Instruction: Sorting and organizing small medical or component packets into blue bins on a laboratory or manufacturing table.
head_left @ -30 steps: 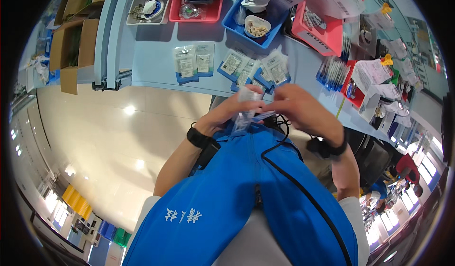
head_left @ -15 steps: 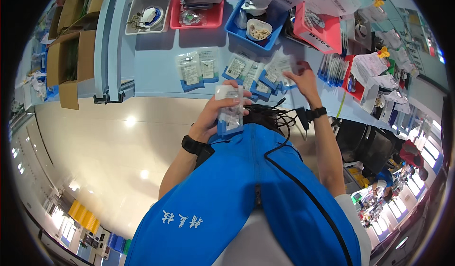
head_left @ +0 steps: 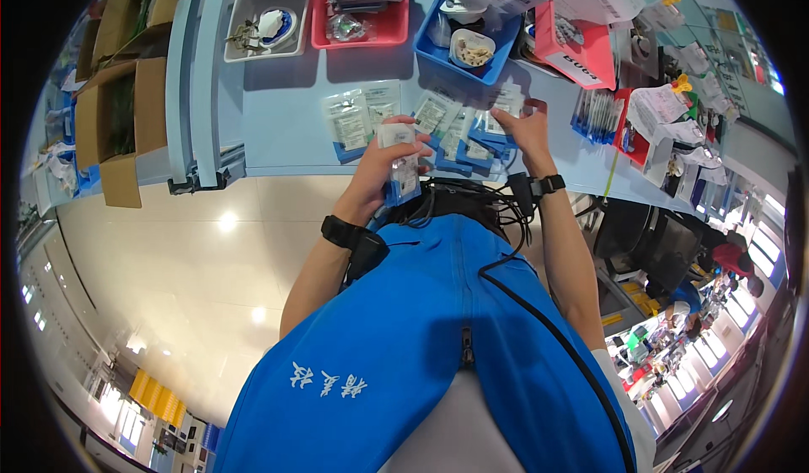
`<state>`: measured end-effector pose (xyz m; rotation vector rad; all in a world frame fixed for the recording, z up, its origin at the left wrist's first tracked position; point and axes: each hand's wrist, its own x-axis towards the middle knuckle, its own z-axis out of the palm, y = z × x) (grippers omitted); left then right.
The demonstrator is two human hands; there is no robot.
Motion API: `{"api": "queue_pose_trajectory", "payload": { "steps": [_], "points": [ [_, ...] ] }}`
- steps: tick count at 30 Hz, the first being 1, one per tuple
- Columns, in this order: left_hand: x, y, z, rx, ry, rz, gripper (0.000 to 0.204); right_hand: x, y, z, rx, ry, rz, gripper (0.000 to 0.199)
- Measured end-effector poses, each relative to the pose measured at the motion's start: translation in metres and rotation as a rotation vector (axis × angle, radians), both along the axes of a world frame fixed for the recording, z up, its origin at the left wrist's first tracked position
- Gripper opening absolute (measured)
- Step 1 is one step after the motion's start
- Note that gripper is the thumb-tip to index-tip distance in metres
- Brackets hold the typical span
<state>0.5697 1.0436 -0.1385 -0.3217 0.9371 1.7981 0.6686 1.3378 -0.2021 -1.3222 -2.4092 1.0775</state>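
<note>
My left hand (head_left: 381, 163) is closed around a clear plastic packet (head_left: 403, 168) with a white label and a blue lower edge, held upright just over the table's near edge. My right hand (head_left: 528, 133) is over the right end of a loose group of similar packets. Its thumb and fingers are closed on the edge of one labelled packet (head_left: 507, 99), which overlaps others beneath. To the left of that group, two more packets (head_left: 349, 124) lie side by side, partly behind my left hand. Another packet (head_left: 433, 111) lies between my hands.
Along the back of the light blue table (head_left: 282, 128) stand a white bin (head_left: 266, 54), a red bin (head_left: 361, 43) and a blue bin (head_left: 459, 67). A row of packets (head_left: 595, 116) stands at the right beside a tilted red bin (head_left: 581, 67). Cardboard boxes (head_left: 152, 102) are at the left.
My right hand has gone slightly down and left, from a blurred motion to rest at the packets. My left hand and its packet have risen a little toward the table.
</note>
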Motion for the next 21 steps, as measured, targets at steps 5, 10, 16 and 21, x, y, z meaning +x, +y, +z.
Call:
{"api": "queue_pose_trajectory", "payload": {
  "steps": [5, 10, 16, 21],
  "points": [
    [-0.013, -0.003, -0.025, -0.258, 0.282, -0.041, 0.055, -0.002, 0.002, 0.036, -0.458, 0.048, -0.007, 0.041],
    [-0.04, 0.016, -0.023, -0.298, 0.406, -0.098, 0.053, 0.024, 0.026, 0.032, -0.333, 0.138, -0.117, 0.045],
    [-0.034, 0.039, -0.011, -0.121, 0.308, -0.215, 0.054, 0.047, 0.044, 0.072, -0.761, 0.439, -0.202, 0.044],
    [-0.009, 0.069, -0.009, -0.065, 0.282, -0.228, 0.055, 0.052, 0.02, 0.088, -0.807, 0.464, -0.166, 0.043]
  ]
}}
